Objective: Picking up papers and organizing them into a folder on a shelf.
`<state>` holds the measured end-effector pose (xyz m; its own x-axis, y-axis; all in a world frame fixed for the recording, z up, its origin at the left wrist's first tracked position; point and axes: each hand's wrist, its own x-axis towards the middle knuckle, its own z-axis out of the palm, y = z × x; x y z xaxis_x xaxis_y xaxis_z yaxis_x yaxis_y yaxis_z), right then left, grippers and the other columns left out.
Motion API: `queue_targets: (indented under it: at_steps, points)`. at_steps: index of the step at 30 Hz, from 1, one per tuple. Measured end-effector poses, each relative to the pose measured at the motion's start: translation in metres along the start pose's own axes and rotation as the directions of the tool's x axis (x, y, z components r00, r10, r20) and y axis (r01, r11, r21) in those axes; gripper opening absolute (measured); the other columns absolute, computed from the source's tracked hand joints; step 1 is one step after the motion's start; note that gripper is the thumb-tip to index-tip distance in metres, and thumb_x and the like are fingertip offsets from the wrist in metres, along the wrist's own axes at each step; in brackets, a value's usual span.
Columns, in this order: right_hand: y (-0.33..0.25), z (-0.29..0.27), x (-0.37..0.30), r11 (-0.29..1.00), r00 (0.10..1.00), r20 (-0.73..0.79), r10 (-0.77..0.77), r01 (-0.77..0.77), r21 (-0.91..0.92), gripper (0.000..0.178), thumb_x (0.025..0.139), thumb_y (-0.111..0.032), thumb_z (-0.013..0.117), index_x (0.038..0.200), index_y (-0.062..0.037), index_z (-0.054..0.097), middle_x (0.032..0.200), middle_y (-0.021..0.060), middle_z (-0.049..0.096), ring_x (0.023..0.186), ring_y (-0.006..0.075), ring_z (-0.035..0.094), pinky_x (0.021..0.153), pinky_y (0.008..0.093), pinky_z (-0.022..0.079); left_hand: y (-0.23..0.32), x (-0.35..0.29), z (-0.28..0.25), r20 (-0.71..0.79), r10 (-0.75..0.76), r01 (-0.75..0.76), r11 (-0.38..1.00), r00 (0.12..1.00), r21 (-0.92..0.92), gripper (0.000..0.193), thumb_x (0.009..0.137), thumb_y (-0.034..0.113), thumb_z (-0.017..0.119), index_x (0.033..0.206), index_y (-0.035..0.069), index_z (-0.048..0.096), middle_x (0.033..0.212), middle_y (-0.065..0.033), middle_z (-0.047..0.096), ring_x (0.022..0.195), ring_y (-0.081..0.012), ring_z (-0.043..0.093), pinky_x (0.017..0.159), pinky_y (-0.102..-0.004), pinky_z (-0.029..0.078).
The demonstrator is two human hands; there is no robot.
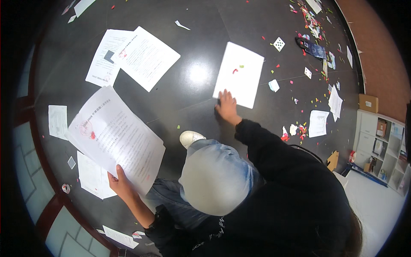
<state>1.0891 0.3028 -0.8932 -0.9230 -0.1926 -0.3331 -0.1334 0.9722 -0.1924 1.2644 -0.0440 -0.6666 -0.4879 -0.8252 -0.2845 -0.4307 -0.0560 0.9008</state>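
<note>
My left hand [123, 185] grips the lower edge of a few printed papers [115, 132], thumb on top, tilted above the floor at my left. The upper sheet carries lines of dark print and a round red stamp. My right hand [227, 107] reaches forward, its fingers apart on the near left edge of a blank white sheet [242, 73] lying on the dark floor. Small red and green scraps [238, 69] rest on that sheet. Whether the fingertips reach under its edge cannot be told.
More printed sheets [150, 58] overlap at the far left, others [92, 175] beneath the held papers. Playing cards [279, 44], coloured scraps [314, 30] and a dark pouch [314, 49] litter the right side. A white shelf unit [370, 124] with a cardboard box [368, 103] stands far right.
</note>
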Motion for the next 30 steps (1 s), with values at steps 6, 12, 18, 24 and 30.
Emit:
queue_targets:
  at_steps: [6, 12, 18, 24, 30]
  points:
    - [0.015, -0.003, -0.028, 0.926, 0.933, -0.210, 0.292, -0.221, 0.307, 0.057, 0.065, -0.022, 0.066, 0.114, -0.0070, 0.041, 0.122, 0.0147, 0.033, 0.114, 0.0324, 0.030, 0.090, 0.0438, 0.031, 0.010, 0.003, -0.002, -0.001, 0.038, -0.038, 0.999, 0.999, 0.019, 0.035, 0.083, 0.011, 0.050, 0.113, -0.007, 0.043, 0.096, -0.0114, 0.056, 0.080, -0.0145, 0.054, 0.072, -0.0248, 0.042]
    - [0.018, -0.022, -0.022, 0.564, 0.602, 0.104, 0.792, -0.785, 0.256, 0.071, 0.062, -0.023, 0.072, 0.118, -0.0046, 0.032, 0.115, 0.0183, 0.037, 0.106, 0.0297, 0.039, 0.085, 0.0407, 0.039, 0.014, -0.007, -0.003, -0.032, 0.036, -0.036, 0.999, 0.999, -0.004, 0.036, 0.083, 0.011, 0.050, 0.112, -0.007, 0.044, 0.096, -0.0119, 0.056, 0.081, -0.0140, 0.053, 0.074, -0.0242, 0.041]
    - [0.078, 0.015, -0.003, 0.316, 0.691, 0.228, 0.686, -0.565, 0.762, 0.034, 0.064, -0.004, 0.067, 0.092, 0.0050, 0.050, 0.082, 0.0155, 0.057, 0.066, 0.0224, 0.057, 0.053, 0.0309, 0.046, 0.019, -0.018, -0.004, 0.018, 0.055, -0.054, 0.996, 0.998, -0.069, 0.034, 0.083, 0.011, 0.050, 0.111, -0.008, 0.045, 0.095, -0.0107, 0.055, 0.080, -0.0132, 0.052, 0.073, -0.0237, 0.041]
    - [-0.003, -0.212, -0.017, 0.616, 0.984, 0.082, 0.156, -0.162, 0.771, 0.028, 0.070, -0.020, 0.067, 0.088, -0.0011, 0.059, 0.073, 0.0022, 0.058, 0.060, 0.0088, 0.049, 0.054, 0.0246, 0.039, 0.015, -0.025, -0.032, -0.069, 0.064, -0.073, 0.988, 0.996, -0.139, 0.034, 0.083, 0.010, 0.049, 0.112, -0.009, 0.044, 0.097, -0.0119, 0.055, 0.082, -0.0145, 0.052, 0.074, -0.0245, 0.041]
    - [-0.021, -0.360, 0.008, 0.852, 0.939, 0.296, -0.175, -0.006, 0.524, 0.029, 0.071, -0.021, 0.063, 0.090, 0.0005, 0.058, 0.072, 0.0037, 0.059, 0.053, 0.0083, 0.052, 0.046, 0.0206, 0.040, 0.027, -0.032, -0.027, -0.140, 0.140, -0.165, 0.968, 0.980, -0.191, 0.033, 0.083, 0.009, 0.049, 0.110, -0.009, 0.044, 0.098, -0.0127, 0.055, 0.084, -0.0156, 0.052, 0.075, -0.0254, 0.041]
